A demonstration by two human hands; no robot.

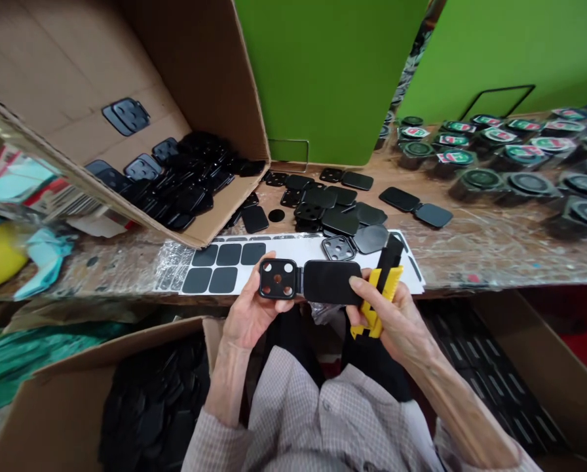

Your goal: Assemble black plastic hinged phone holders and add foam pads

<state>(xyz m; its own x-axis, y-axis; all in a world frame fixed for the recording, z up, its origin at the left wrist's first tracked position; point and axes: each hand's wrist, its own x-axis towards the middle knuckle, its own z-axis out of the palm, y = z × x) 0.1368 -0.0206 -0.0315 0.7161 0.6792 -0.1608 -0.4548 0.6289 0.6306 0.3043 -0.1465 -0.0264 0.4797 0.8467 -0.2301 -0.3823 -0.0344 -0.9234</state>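
Just in front of the bench edge, my left hand (249, 314) grips the holed end of a black hinged plastic part (278, 278). Its flat black lid (330, 282) lies unfolded to the right, with my right thumb on it. A yellow and black utility knife (379, 298) is held in my right hand (392, 311) at the same time. Behind my hands lies a white sheet with black rounded-square stickers (223, 278). One more hinged part (339, 248) rests open on that sheet.
A cardboard box (215, 59) of black parts lies tipped at the left. Loose parts (340, 221) are piled mid-bench, before a green panel (318, 78). Wrapped round containers (477, 180) stand at the right. Below the bench are open boxes (67, 387) at both sides.
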